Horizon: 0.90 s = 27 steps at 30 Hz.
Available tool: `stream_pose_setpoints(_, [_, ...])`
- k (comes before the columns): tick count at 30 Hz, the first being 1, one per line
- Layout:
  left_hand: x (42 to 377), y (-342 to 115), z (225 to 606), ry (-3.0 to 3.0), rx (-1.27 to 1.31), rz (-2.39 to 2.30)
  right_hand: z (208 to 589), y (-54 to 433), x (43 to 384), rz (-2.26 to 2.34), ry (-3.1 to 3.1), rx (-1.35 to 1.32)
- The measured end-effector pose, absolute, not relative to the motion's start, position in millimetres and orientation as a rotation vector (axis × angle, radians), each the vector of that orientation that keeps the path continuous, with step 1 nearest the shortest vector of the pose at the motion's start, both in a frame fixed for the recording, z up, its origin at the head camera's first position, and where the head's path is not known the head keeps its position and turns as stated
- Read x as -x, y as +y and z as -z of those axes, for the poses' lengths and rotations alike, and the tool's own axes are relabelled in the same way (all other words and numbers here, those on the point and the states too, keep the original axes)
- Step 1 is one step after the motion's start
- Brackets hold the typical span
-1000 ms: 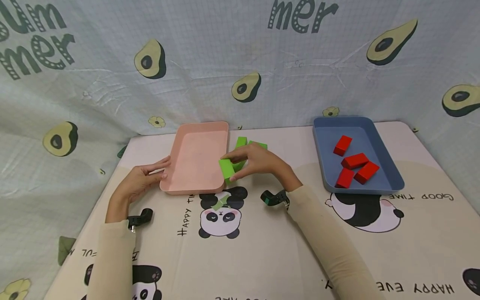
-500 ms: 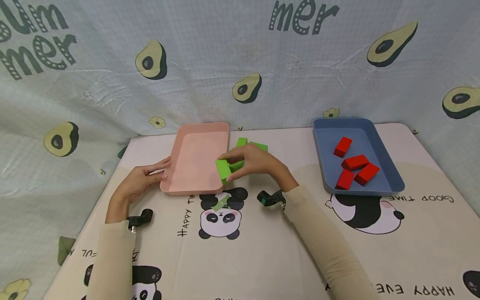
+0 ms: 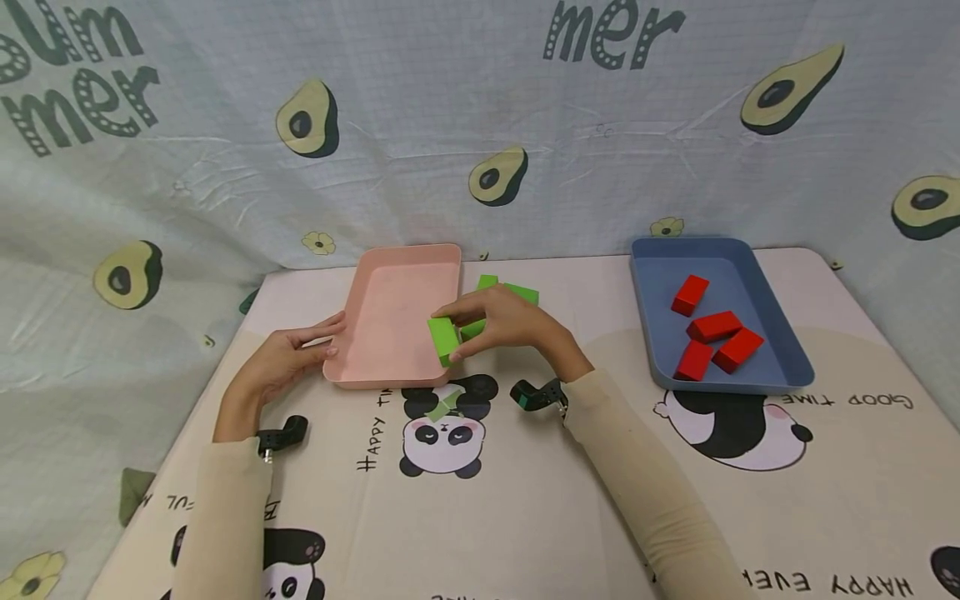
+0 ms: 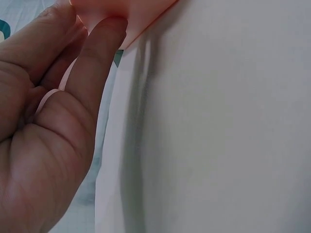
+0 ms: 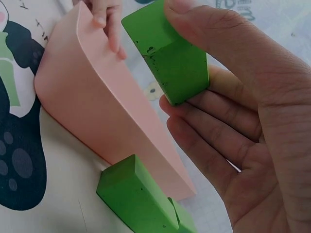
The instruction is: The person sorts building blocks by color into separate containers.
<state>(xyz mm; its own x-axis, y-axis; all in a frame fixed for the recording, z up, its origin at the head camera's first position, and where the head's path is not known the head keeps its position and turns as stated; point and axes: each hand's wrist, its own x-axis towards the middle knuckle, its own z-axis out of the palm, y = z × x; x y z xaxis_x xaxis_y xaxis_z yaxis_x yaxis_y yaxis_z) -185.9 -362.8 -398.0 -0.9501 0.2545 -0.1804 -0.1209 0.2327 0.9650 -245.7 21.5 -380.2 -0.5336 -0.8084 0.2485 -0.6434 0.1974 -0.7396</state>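
My right hand pinches a green block between thumb and fingers, above the right rim of the pink tray. Up close in the right wrist view, the held green block shows small dark marks on its faces. The left hand touches the tray's left side, its fingers fairly straight. From the left wrist view, its fingertips rest against the pink wall. Beside the tray's right wall lie several green blocks, partly hidden behind the right hand.
A blue tray at the right of the table holds several red blocks. A panda-print cloth covers the table. Behind it hangs a pale curtain with avocado prints.
The right hand has shifted slightly left with the green block, bringing it from the pink tray's right edge to over its inside. The left hand has stayed at the tray's side.
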Motion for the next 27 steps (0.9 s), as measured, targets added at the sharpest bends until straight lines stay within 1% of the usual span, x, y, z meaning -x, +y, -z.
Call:
stream_pose_setpoints(16, [186, -360, 397, 2.189, -0.103, -1.779, 377, 15, 247, 1.25, 2.285, 1.399])
stream_pose_setpoints(27, [186, -363, 399, 2.211, -0.114, -1.772, 376, 7, 251, 1.236, 2.288, 1.338])
